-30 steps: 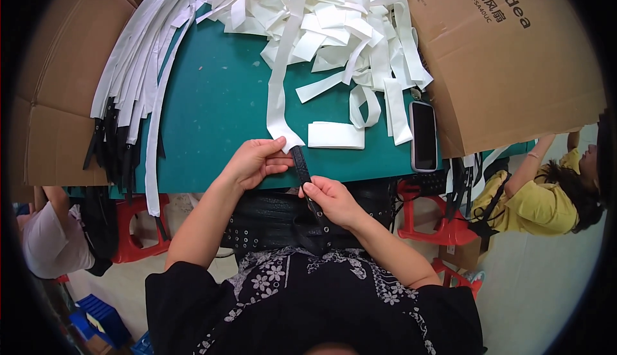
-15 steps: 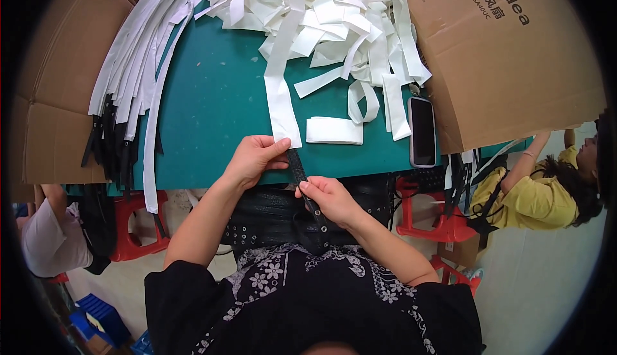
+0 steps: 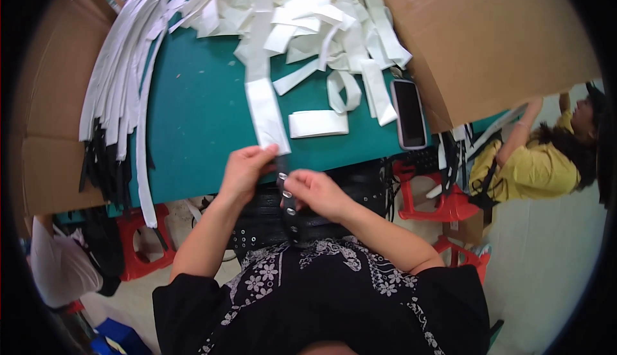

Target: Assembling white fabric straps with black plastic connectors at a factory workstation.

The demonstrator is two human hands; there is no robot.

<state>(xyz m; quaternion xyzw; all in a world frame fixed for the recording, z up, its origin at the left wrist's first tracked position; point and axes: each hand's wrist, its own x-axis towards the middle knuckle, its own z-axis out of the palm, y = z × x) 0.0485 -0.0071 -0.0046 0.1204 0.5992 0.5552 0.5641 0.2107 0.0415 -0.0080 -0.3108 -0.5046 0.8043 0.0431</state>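
Observation:
My left hand (image 3: 247, 172) pinches the near end of a long white strip (image 3: 265, 114) together with the top of a black eyelet strap (image 3: 291, 212). That strip runs back over the table to the heap of white strips (image 3: 308, 17). The strap hangs down in front of my shirt, and silver eyelets show along its face. My right hand (image 3: 318, 194) is closed on the strap's edge just below my left hand; its fingertips are partly hidden. A folded white strip (image 3: 318, 124) lies a little beyond my hands.
Long white strips with black ends (image 3: 112, 98) drape over the table's left side. A phone (image 3: 409, 114) lies on the green table (image 3: 193, 117) at right. Cardboard (image 3: 495, 53) stands on both sides. Black eyelet straps (image 3: 340, 210) cover my lap. A person in yellow (image 3: 527, 168) sits at right, another person (image 3: 61, 265) at left.
The strap has turned, so more of its eyelets face up. Both hands keep their hold near the white strip's end. The whole view has shifted and tilted slightly.

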